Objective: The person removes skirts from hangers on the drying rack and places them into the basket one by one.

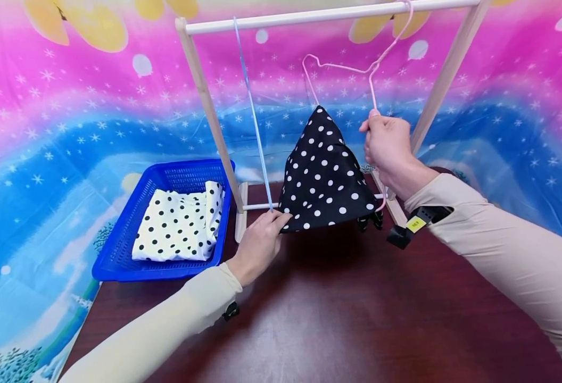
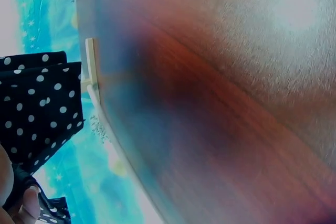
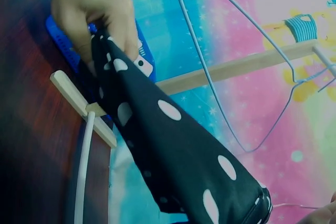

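At nine o'clock a blue basket (image 1: 180,173) holds a white cloth (image 1: 178,226) on the counter (image 1: 338,319). A rack (image 1: 205,96) stands at twelve, a blue hanger (image 1: 255,119) on its bar (image 1: 286,19) near eleven. A snowflake backdrop (image 1: 70,175) hangs behind.

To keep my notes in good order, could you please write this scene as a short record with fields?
Left hand: pinches the lower edge of the black dotted cloth
Right hand: grips the pink hanger
Black dotted cloth: hangs from the pink hanger
Blue hanger: bare, on the top bar of the wooden rack
Blue basket: holds a white dotted cloth
Surface: dark reddish table
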`<state>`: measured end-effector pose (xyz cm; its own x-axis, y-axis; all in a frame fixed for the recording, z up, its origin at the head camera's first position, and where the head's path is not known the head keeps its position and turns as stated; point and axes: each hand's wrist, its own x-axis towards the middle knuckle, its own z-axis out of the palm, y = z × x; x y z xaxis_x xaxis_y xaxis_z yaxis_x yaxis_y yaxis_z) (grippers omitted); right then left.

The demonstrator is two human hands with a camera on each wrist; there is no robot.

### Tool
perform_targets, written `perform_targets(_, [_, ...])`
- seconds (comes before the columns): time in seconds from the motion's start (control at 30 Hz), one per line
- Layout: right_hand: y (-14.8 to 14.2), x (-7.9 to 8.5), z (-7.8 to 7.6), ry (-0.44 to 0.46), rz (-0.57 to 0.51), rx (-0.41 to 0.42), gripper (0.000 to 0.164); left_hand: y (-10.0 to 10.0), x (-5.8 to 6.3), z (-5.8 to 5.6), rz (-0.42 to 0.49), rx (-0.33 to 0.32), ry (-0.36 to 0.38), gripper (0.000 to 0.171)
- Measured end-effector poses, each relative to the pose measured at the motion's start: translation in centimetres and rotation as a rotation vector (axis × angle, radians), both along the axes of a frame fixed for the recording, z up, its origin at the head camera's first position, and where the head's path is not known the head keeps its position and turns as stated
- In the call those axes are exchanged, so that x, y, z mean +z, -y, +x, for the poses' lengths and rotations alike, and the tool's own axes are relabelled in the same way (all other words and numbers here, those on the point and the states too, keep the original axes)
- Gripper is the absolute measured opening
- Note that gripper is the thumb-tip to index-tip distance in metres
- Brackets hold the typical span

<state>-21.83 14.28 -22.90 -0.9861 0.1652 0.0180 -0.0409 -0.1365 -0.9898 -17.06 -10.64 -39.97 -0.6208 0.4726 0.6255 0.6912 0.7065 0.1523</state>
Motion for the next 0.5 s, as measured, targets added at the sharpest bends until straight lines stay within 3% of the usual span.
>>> perform_targets(0.23, [-0.52, -0.03, -0.04, -0.001, 0.015, 0.021, 0.04, 0.26, 0.47, -0.29, -0.016, -0.024, -0.029, 0.037])
perform_targets(0.5, [-0.87, -0.07, -0.05, 0.01, 0.068, 0.044, 0.042, 0.71, 0.69, -0.77, -0.027, -0.049, -0.003, 0.039])
